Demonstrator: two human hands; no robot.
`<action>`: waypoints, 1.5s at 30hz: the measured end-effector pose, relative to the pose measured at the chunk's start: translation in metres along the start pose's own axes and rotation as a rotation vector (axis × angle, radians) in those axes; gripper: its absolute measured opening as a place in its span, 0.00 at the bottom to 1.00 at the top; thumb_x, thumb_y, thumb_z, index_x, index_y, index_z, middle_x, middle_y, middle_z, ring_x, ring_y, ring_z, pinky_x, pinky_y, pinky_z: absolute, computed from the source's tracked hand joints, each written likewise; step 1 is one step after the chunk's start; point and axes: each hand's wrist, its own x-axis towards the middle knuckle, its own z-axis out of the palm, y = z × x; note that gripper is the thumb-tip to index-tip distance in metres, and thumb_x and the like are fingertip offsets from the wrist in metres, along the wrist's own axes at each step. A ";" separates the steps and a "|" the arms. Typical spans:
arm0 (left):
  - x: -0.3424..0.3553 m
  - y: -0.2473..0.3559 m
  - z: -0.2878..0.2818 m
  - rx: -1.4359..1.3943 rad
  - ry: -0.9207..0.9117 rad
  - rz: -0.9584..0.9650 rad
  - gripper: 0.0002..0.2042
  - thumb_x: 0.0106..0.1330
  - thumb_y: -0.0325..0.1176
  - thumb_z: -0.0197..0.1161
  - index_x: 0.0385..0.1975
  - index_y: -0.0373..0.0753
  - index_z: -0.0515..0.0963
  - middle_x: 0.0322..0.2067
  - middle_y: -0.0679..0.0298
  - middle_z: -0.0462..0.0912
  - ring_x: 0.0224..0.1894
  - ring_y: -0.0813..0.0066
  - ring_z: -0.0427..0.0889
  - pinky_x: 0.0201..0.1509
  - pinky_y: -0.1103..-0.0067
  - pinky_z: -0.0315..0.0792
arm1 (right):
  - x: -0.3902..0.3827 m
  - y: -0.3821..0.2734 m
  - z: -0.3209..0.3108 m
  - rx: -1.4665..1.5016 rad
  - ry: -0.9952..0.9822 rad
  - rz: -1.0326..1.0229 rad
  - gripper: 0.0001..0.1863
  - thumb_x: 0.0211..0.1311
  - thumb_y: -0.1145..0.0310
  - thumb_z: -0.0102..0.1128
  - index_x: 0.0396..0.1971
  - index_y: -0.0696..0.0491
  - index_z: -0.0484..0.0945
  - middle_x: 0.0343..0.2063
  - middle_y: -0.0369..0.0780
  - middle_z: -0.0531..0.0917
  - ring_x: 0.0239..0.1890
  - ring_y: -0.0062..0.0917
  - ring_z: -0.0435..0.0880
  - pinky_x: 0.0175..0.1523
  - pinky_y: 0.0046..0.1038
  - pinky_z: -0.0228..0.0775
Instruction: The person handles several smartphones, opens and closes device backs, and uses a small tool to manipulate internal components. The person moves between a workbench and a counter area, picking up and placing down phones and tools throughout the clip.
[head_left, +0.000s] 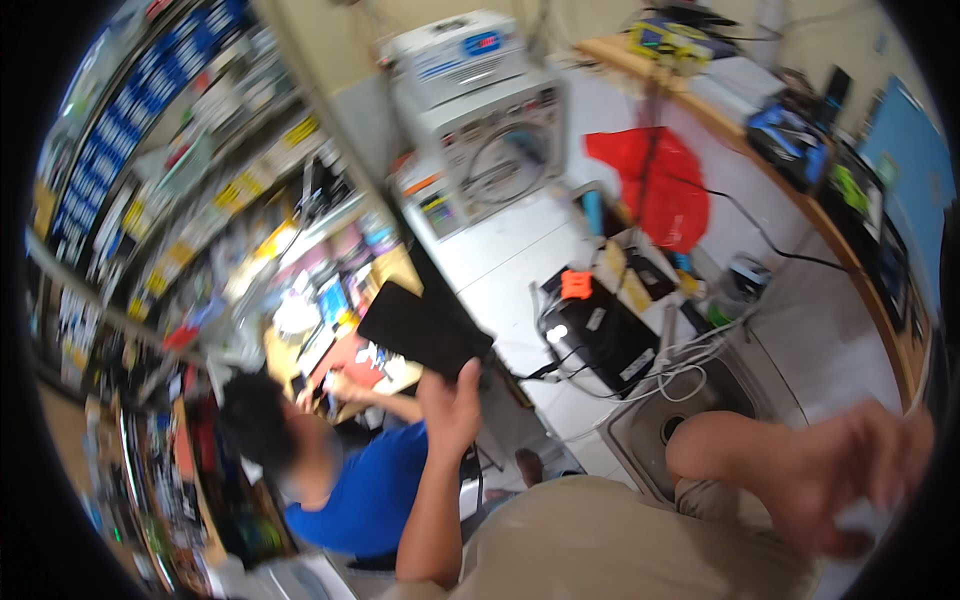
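Note:
My left hand [450, 415] is raised at mid-view, closed on the lower end of a flat black rectangular object [410, 325]. My right hand [840, 475] is at the lower right, bent at the fingers and smeared by motion; whether it holds anything is unclear. Near it are white cables [680, 380] looping over a steel sink [635, 445]. Beyond the sink lies a black box-shaped device [600, 345] with an orange piece [576, 283] on top.
A person in a blue shirt [355, 495] works left at a cluttered bench [390, 270] below stocked shelves [180, 130]. A machine [490, 160] stands at the back beside a red plastic sheet [665, 180]. A curved wooden counter [700, 105] with electronics runs along the right.

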 end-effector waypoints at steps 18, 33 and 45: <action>-0.072 -0.068 0.014 0.083 -0.028 -0.095 0.09 0.66 0.25 0.64 0.43 0.30 0.77 0.39 0.55 0.83 0.41 0.69 0.81 0.47 0.74 0.73 | -0.312 -0.153 -0.085 -0.977 -0.532 1.879 0.08 0.64 0.69 0.61 0.39 0.55 0.82 0.33 0.45 0.83 0.32 0.36 0.83 0.38 0.31 0.74; -0.092 0.008 0.008 -0.198 0.261 -0.212 0.14 0.67 0.22 0.63 0.51 0.31 0.71 0.42 0.60 0.80 0.42 0.77 0.79 0.48 0.80 0.73 | -0.258 -0.038 -0.036 -0.731 -0.722 1.225 0.07 0.51 0.74 0.71 0.28 0.55 0.79 0.20 0.41 0.76 0.23 0.37 0.79 0.27 0.34 0.68; -0.129 0.077 -0.079 -0.096 0.930 0.328 0.13 0.69 0.29 0.61 0.50 0.33 0.72 0.41 0.63 0.78 0.38 0.75 0.74 0.40 0.78 0.72 | -0.296 -0.059 -0.103 -0.757 -0.746 1.236 0.04 0.51 0.76 0.66 0.28 0.53 0.82 0.22 0.40 0.81 0.23 0.37 0.81 0.28 0.34 0.72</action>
